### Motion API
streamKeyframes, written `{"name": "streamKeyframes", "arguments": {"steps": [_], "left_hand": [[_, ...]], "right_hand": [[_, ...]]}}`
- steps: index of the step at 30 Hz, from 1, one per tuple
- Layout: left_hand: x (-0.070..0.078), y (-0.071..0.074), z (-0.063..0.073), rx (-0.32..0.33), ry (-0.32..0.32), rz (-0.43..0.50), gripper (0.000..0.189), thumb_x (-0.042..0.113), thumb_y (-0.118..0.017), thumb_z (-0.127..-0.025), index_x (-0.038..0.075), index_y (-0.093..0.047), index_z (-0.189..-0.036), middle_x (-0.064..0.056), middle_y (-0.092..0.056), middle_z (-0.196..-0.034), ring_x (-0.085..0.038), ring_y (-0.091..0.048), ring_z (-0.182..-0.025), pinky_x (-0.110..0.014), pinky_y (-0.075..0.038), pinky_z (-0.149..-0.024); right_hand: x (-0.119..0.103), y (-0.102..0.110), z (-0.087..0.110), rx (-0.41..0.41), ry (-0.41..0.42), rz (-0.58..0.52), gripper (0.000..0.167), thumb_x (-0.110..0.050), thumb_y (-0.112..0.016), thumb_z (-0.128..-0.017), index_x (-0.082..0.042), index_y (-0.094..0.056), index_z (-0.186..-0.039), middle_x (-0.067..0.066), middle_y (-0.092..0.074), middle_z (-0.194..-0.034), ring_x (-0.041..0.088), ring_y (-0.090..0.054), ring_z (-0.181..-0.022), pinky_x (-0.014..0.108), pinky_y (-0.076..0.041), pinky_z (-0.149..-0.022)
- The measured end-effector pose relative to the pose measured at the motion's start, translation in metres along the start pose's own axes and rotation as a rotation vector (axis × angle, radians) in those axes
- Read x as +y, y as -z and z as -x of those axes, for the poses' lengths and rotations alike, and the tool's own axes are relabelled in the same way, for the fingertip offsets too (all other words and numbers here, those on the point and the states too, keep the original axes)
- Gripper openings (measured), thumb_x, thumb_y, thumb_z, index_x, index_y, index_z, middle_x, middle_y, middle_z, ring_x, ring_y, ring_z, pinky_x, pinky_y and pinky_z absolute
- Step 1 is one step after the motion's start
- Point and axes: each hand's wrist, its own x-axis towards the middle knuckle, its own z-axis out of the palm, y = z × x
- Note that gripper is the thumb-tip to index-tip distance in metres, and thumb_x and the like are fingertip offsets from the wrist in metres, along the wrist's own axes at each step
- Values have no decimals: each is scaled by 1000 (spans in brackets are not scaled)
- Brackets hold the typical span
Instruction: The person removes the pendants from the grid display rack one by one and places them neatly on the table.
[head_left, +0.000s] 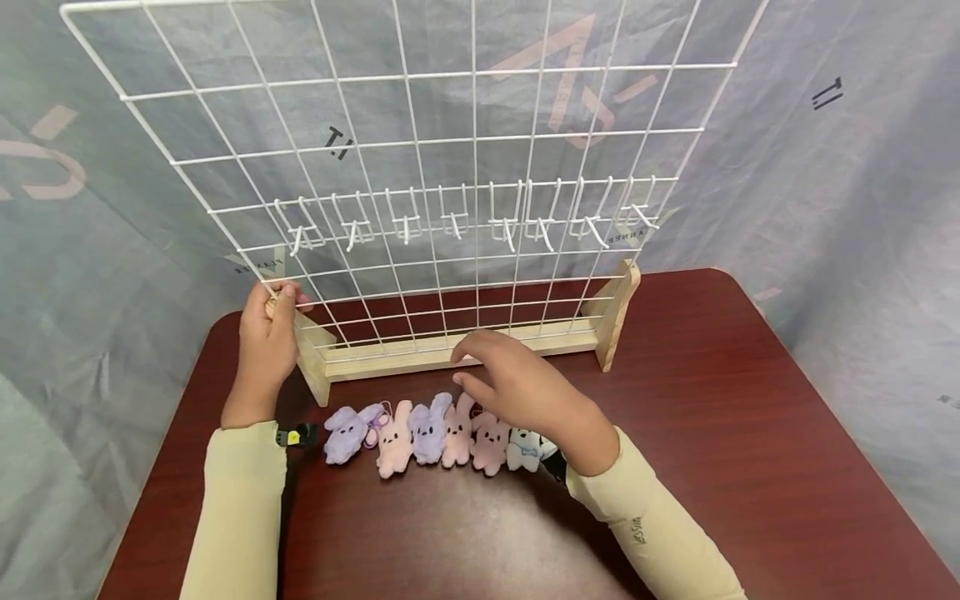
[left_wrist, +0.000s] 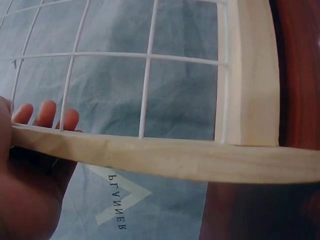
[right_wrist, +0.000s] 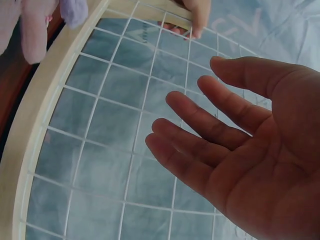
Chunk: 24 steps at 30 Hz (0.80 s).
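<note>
My left hand (head_left: 264, 346) grips the left wooden upright of a stand (head_left: 618, 321) that holds a white wire grid panel (head_left: 474, 137). In the left wrist view, the thumb side and fingertips lie on either side of the wooden upright (left_wrist: 165, 160). My right hand (head_left: 525, 387) hovers in front of the stand's lower bar, fingers relaxed and holding nothing; the right wrist view shows its palm and spread fingers (right_wrist: 200, 125). Below it, small plush toys lie in a row: a purple one (head_left: 345, 437), pink ones (head_left: 395, 446) and a white one (head_left: 522, 450), partly hidden by the right wrist.
Several white hooks (head_left: 406, 229) hang in a row across the grid. The stand rests on a dark red table (head_left: 720, 400) with rounded back corners. Grey printed fabric (head_left: 840, 183) surrounds the table behind and at the sides.
</note>
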Motion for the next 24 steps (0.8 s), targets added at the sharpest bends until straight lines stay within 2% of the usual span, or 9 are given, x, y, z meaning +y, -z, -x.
{"name": "streamKeyframes", "arguments": {"steps": [4,7,9,12,15,19,22,23,24], "left_hand": [[1,0,0,-3,-13,-92,30,23,-51,-112,-5,-62,-118,21,-66,-94,1,-59,-96,-16,-40,-85],[1,1,-1,3,-12,-126,31,25,-52,-112,-3,-63,-116,24,-68,-95,6,-59,-100,-14,-40,-87],[2,1,-2,5,-9,-151,31,26,-52,-112,-3,-62,-115,20,-71,-97,10,-59,-103,-13,-41,-88],[3,2,-3,-9,-5,-170,32,27,-51,-112,-4,-60,-115,5,-76,-100,12,-60,-104,-12,-42,-89],[4,5,-4,-26,10,-191,34,30,-51,-112,-3,-59,-116,-9,-77,-106,11,-59,-104,-13,-41,-89],[4,11,-1,-58,38,-204,35,34,-53,-111,2,-58,-124,-1,-77,-112,8,-58,-106,-12,-40,-89],[8,15,2,-72,41,-207,38,33,-54,-111,2,-53,-133,7,-70,-120,8,-56,-108,-11,-40,-90],[11,16,3,-73,41,-216,41,33,-54,-111,2,-51,-136,3,-68,-124,9,-55,-108,-11,-40,-90],[12,17,4,-70,44,-230,42,32,-54,-111,3,-49,-139,3,-64,-126,9,-54,-107,-12,-39,-89]], "right_hand": [[1,4,4,22,-10,10,19,-20,-66,-104,-9,-67,-120,5,-70,-124,21,-66,-123,41,-53,-110],[1,6,5,33,-7,14,20,-21,-66,-104,-9,-67,-120,5,-69,-125,21,-65,-124,41,-52,-110],[1,7,7,42,-2,13,21,-21,-66,-104,-8,-67,-120,5,-69,-125,21,-65,-122,41,-53,-109],[1,10,9,54,-4,16,22,-21,-66,-104,-7,-67,-121,6,-69,-124,21,-65,-121,42,-53,-108],[1,14,14,69,-16,26,23,-19,-66,-104,-7,-67,-123,9,-69,-129,27,-63,-132,45,-49,-116],[6,19,20,98,-23,54,26,-19,-65,-103,-7,-67,-126,11,-68,-134,31,-59,-140,48,-45,-121],[10,23,23,123,-27,66,27,-19,-66,-102,-7,-67,-126,11,-67,-134,29,-61,-136,47,-48,-118],[11,24,24,132,-29,66,27,-19,-66,-102,-7,-67,-126,11,-67,-135,29,-60,-136,47,-48,-118],[12,25,25,140,-32,65,27,-18,-66,-102,-7,-67,-126,12,-66,-137,30,-59,-138,48,-47,-119]]}}
